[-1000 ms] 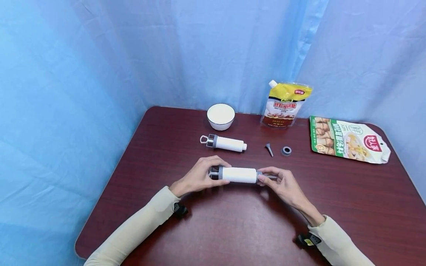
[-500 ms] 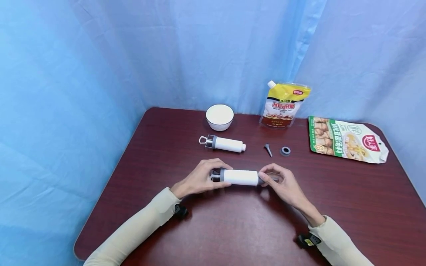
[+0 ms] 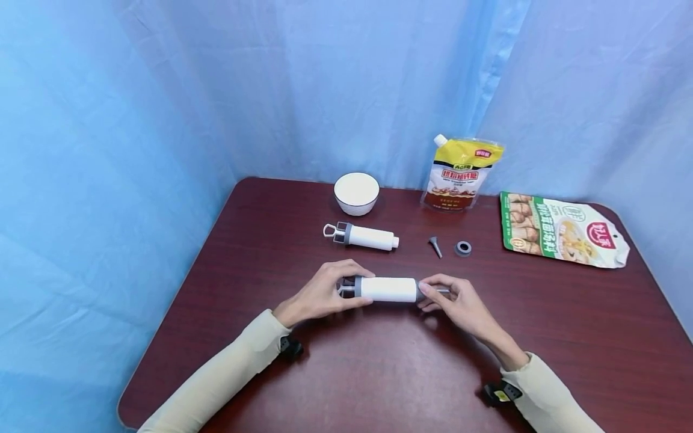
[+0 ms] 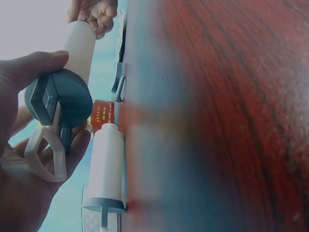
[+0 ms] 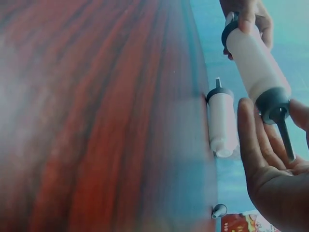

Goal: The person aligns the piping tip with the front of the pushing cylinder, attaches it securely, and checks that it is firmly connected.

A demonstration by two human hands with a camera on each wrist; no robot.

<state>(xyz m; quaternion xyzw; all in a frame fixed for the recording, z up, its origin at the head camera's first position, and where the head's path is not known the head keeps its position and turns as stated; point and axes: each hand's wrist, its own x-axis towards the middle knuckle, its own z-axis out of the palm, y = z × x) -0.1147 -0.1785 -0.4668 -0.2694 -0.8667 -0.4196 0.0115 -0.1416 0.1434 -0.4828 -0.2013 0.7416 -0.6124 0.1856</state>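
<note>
A white piping syringe (image 3: 388, 289) with grey end collars lies level between both hands. My left hand (image 3: 319, 291) grips it at the plunger end, thumb and fingers on opposite sides of the barrel. The white pull loop (image 4: 46, 154) shows below that palm in the left wrist view. At the other end, my right hand (image 3: 462, 304) pinches the grey nozzle collar (image 5: 273, 102) between thumb and fingers. From this collar a thin grey nozzle (image 5: 286, 135) points out towards the right palm.
Behind the hands on the dark red table (image 3: 379, 373) lie a second piping syringe (image 3: 370, 237), a small grey nozzle (image 3: 435, 247) and a grey ring (image 3: 462, 249). Farther back are a white bowl (image 3: 356, 197), a spouted pouch (image 3: 460, 177) and a green-white packet (image 3: 563, 231).
My right fingers have shifted about the nozzle collar, arching up half a second ago and lying lower on it now. The left hand keeps its grip; the syringe has barely moved.
</note>
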